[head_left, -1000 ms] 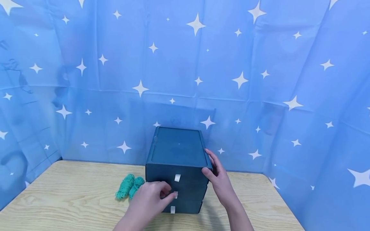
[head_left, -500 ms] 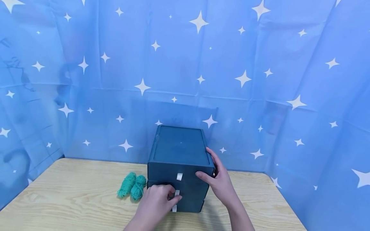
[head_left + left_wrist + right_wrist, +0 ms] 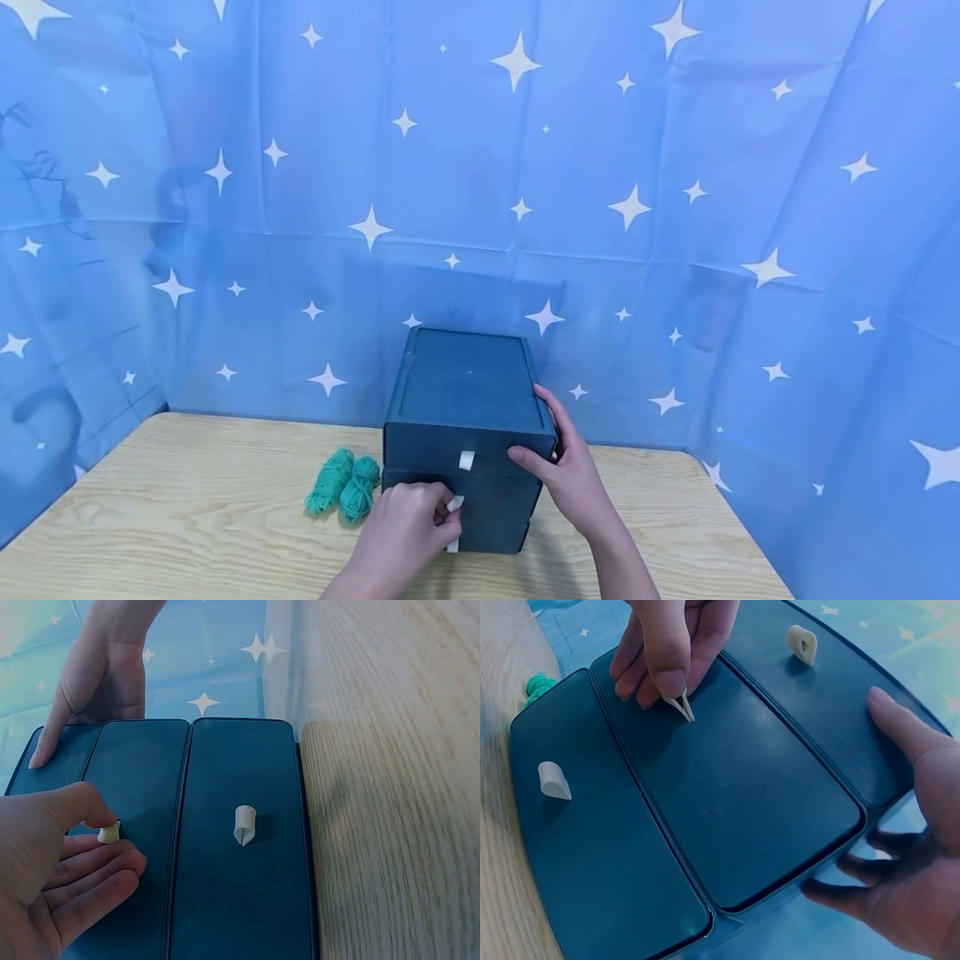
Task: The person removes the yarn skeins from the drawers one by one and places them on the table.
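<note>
Drawer box (image 3: pixel 468 433) on wooden table (image 3: pixel 187 517), starred blue cloth (image 3: pixel 675 208) behind

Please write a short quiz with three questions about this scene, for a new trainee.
1. True or false: the left hand pinches the middle drawer's tab.
2. What lies left of the drawer unit on the table? A) scissors B) green yarn C) a cup
3. Where does the right hand rest?

Key: 1. True. 2. B, green yarn. 3. On the unit's upper right corner, thumb on the top drawer's front.
</note>
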{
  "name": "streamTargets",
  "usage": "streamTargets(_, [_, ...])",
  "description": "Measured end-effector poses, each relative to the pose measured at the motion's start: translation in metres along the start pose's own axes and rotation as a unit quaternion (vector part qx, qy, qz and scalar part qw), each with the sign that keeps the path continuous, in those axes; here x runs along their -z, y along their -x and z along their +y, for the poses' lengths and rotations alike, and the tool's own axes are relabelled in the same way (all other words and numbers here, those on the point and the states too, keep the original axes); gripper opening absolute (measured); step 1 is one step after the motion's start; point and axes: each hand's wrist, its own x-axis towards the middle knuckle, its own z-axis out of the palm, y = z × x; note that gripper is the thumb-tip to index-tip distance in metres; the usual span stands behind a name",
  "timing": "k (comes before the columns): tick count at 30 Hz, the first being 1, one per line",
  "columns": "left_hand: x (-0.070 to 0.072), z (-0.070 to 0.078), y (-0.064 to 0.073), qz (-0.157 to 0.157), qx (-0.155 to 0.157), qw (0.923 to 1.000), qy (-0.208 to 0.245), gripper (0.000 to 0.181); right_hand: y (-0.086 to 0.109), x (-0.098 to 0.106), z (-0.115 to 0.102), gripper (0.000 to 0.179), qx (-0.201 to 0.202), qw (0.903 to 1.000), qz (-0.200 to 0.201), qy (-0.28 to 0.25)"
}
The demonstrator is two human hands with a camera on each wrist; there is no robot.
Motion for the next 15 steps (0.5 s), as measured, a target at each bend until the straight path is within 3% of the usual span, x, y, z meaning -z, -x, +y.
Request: streamTargets(15, [0.004, 0.001, 0.011, -0.021, -0.019, 0.9995, 0.011, 0.006, -0.001, 0.001, 0.0, 0.075, 0.003, 1.0, 0.006, -0.005])
